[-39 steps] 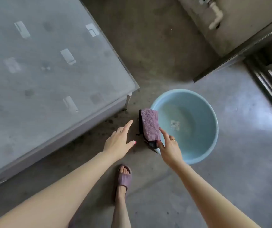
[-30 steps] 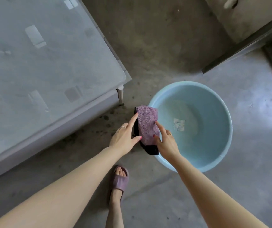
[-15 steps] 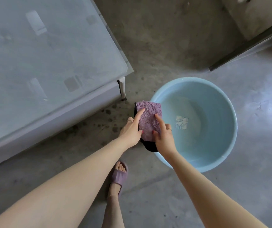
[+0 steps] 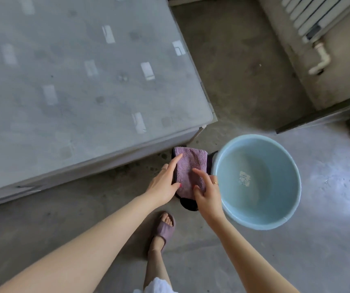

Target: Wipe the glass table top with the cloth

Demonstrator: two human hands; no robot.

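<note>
**Purple cloth in both hands, not yet on the glass**

Purple terry cloth with a dark backing [image 4: 191, 172] is held in the air between the corner of the grey frosted-glass tabletop [image 4: 81, 81] and the round pale-blue plastic basin [image 4: 256, 180] on the concrete floor. No contact with the glass.

Left hand [image 4: 165, 187]: index finger laid flat along the cloth's left edge, thumb pinching the lower left part. Right hand [image 4: 206, 191]: fingers loosely curled over the lower right part, thumb on the pile, light hold. Dark backing hangs out below both hands.

Handling, my read:
- Soft, limp, no stiffness; it folds wherever it isn't supported.
- Light if dry. Can't tell whether it's wet; basin shows no obvious water line. If damp, heavier and may drip.
- Terry pile grips well, low slip risk.
- Best hold: palm flat over the folded pad, fingers spread, pile side down on the glass.

Glass looks dusty and smudged. Wiping not started.
</note>
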